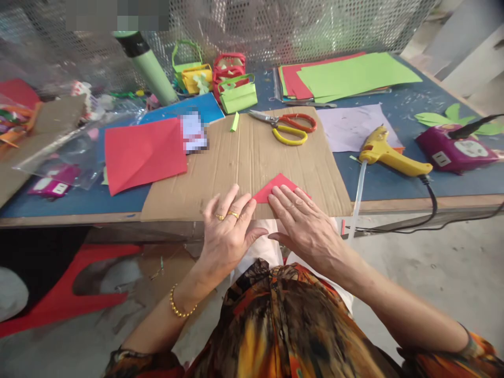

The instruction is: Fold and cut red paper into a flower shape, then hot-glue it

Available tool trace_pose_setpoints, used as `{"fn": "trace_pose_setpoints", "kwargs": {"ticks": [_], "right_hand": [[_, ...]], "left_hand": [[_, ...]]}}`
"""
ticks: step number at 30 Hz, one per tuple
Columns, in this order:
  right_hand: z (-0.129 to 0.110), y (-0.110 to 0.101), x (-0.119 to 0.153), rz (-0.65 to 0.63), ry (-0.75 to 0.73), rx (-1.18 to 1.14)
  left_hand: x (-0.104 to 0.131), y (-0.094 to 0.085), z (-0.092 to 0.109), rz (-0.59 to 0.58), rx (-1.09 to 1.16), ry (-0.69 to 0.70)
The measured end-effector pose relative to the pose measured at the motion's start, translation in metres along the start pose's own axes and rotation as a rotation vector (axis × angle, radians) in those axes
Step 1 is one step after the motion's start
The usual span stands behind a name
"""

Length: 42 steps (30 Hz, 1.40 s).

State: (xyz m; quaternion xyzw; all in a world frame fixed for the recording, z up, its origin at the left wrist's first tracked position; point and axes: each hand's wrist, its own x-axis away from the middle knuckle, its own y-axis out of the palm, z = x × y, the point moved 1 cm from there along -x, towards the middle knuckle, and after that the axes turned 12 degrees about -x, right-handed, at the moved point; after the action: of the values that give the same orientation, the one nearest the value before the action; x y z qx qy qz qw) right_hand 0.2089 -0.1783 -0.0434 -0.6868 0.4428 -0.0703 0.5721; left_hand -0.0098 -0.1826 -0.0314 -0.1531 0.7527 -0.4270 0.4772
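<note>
A small folded red paper (279, 184), its peak pointing away from me, lies at the front edge of the cardboard sheet (220, 163). My right hand (305, 223) rests flat on it with the fingers stretched out. At the paper's left corner is my left hand (229, 226), its fingers apart and their tips over the cardboard, holding nothing. Scissors (293, 128) with one orange and one yellow handle lie farther back on the cardboard. Near them is a small green paper strip (234, 122).
A yellow glue gun (394, 152) with its cord and a purple box (452, 148) are at the right. Red paper (145, 152) lies left. Behind stand small paper baskets (238, 95), a green bottle (153, 71) and stacked coloured sheets (358, 76).
</note>
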Motion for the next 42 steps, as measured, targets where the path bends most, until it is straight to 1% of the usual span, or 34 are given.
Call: {"fn": "trace_pose_setpoints", "kwargs": {"ticks": [3,6,9,11,15,18,21,24,26,27,28,29,30,32,33,34,35,36,38,40,42], "right_hand": [[0.001,0.001,0.001,0.004,0.005,-0.013],[0.001,0.001,0.001,0.011,-0.001,-0.007],[0.0,0.002,0.001,0.025,-0.003,0.007],[0.001,0.003,0.001,0.024,0.004,0.001],[0.001,0.004,0.002,0.03,0.013,0.006],[0.002,0.005,0.002,0.042,0.001,0.023],[0.001,0.007,0.001,0.085,-0.007,0.046],[-0.004,0.008,0.002,0.172,-0.031,0.092],[-0.008,0.006,0.005,0.23,-0.06,0.109],[-0.009,0.005,0.007,0.263,-0.078,0.105],[-0.01,0.004,0.01,0.301,-0.096,0.097],[-0.011,0.003,0.013,0.339,-0.113,0.085],[-0.011,0.002,0.015,0.376,-0.131,0.074],[-0.012,0.003,0.021,0.428,-0.168,0.054],[-0.012,0.005,0.024,0.438,-0.188,0.047],[-0.013,0.008,0.026,0.436,-0.209,0.038],[-0.014,0.01,0.029,0.429,-0.228,0.028],[-0.016,0.012,0.032,0.417,-0.231,0.016],[-0.022,0.014,0.039,0.386,-0.197,-0.023],[-0.028,0.01,0.045,0.373,-0.114,-0.101],[-0.034,0.0,0.051,0.404,-0.013,-0.188]], "left_hand": [[0.005,-0.001,0.002,0.053,-0.01,-0.054],[0.007,-0.004,0.003,0.044,-0.016,-0.107],[0.002,-0.005,0.003,0.047,-0.028,-0.13],[-0.004,-0.002,0.004,0.052,-0.05,-0.111],[-0.006,0.01,0.008,0.038,-0.102,-0.01],[0.0,0.013,0.01,0.036,-0.127,-0.032],[0.006,0.007,0.013,0.055,-0.103,-0.066],[0.015,-0.004,0.019,0.093,-0.049,-0.076],[0.024,-0.011,0.024,0.165,0.045,-0.087],[0.03,-0.014,0.026,0.195,0.134,-0.105],[0.034,-0.014,0.029,0.191,0.252,-0.144],[0.038,-0.013,0.031,0.147,0.396,-0.204],[0.04,-0.01,0.034,0.057,0.567,-0.278],[0.039,-0.001,0.042,-0.189,0.951,-0.455],[0.036,0.004,0.047,-0.292,1.15,-0.536],[0.032,0.009,0.052,-0.342,1.325,-0.612],[0.028,0.011,0.055,-0.351,1.434,-0.692],[0.025,0.013,0.058,-0.335,1.483,-0.762],[0.021,0.013,0.06,-0.271,1.445,-0.846],[0.022,0.009,0.06,-0.226,1.366,-0.851],[0.027,0.002,0.06,-0.21,1.325,-0.817]]}}
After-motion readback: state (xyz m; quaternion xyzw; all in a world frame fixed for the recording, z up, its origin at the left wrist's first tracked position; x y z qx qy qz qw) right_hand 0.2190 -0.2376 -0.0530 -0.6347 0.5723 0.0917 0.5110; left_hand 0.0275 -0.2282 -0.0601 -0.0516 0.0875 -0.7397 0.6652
